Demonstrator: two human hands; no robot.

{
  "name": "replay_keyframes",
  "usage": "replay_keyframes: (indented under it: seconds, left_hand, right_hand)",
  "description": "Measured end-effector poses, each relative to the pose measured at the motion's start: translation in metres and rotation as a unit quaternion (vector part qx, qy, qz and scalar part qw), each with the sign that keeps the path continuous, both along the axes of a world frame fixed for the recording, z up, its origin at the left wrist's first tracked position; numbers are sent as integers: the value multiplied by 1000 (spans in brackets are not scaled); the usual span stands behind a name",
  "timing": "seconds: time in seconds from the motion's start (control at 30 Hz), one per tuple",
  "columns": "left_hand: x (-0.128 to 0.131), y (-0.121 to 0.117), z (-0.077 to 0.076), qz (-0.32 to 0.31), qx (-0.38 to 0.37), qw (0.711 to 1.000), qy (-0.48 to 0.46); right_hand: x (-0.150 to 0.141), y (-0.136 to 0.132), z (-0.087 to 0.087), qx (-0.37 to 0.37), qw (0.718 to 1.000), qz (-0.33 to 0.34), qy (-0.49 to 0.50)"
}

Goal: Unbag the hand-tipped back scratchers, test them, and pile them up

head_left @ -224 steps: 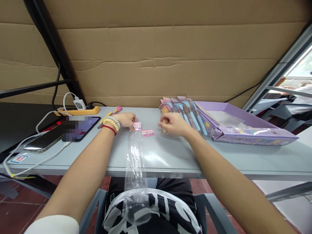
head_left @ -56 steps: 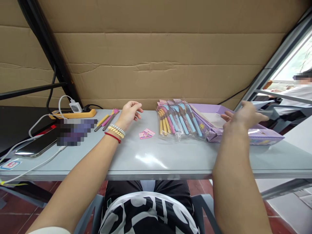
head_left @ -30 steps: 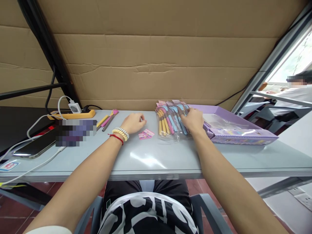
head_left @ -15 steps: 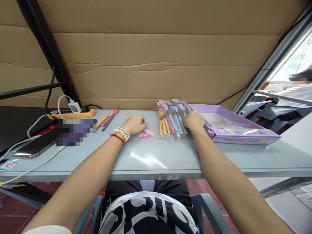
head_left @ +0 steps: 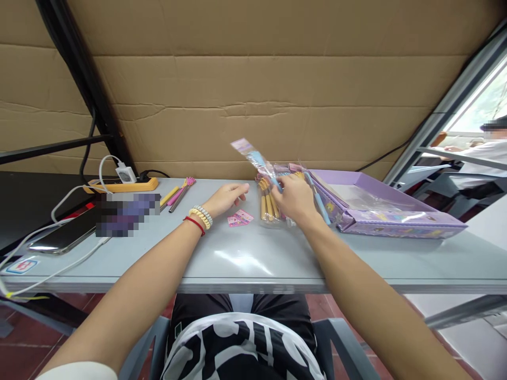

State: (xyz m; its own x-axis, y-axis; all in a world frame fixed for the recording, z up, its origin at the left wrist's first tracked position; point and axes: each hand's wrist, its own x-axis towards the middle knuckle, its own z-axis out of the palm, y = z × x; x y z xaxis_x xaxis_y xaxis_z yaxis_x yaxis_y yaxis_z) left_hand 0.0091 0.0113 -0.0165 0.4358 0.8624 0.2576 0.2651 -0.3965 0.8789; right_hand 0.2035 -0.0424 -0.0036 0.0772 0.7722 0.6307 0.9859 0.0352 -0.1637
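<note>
My right hand (head_left: 296, 199) is closed on a blue back scratcher (head_left: 258, 158) in a clear plastic sleeve. Its pink-printed end points up and to the left, raised off the table. Beneath and around that hand lies a row of wrapped back scratchers (head_left: 269, 207) with yellow and blue handles, partly covered by the hand. My left hand (head_left: 225, 199) hovers low over the table, thumb and fingers apart, holding nothing. Just right of it, two small pink cards (head_left: 240, 218) overlap on the tabletop. Several unwrapped back scratchers (head_left: 181, 193), pink and yellow, lie left of that hand.
An open purple box (head_left: 400, 224) with clear plastic inside stands right of the row. On the left are a phone (head_left: 65, 235), white charging cables and a yellow power strip (head_left: 122, 185). A cardboard wall (head_left: 253, 105) closes the back. Another person sits at far right.
The right hand went from the purple box to the row, then drew a wrapped blue back scratcher up and leftward. My left hand opened its fingers. The clear sleeve seen earliest is gone from the table.
</note>
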Motion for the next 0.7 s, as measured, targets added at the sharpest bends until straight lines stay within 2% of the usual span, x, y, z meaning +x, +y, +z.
replay_keyframes:
  seconds: [0.13, 0.23, 0.37, 0.47, 0.57, 0.7]
  left_hand:
    - [9, -5, 1, -41, -108, 987, -111]
    - [12, -8, 0, -70, -161, 972, -156]
    - [13, -8, 0, -39, -176, 966, -184]
    - [11, -5, 4, -3, -177, 958, -227]
    - [5, 1, 9, 49, -178, 935, -302]
    - [-5, 6, 14, 81, -178, 911, -362]
  right_hand:
    - [-33, -10, -6, -35, 995, 66, -59]
    - [-43, -15, -8, -64, 991, 84, -84]
    - [-40, -14, -10, -62, 987, 127, -74]
    - [-29, -9, -8, -18, 984, 177, -5]
    - [-17, -3, -5, 5, 983, 169, 78]
    - [-7, -1, 0, -25, 983, 104, 148]
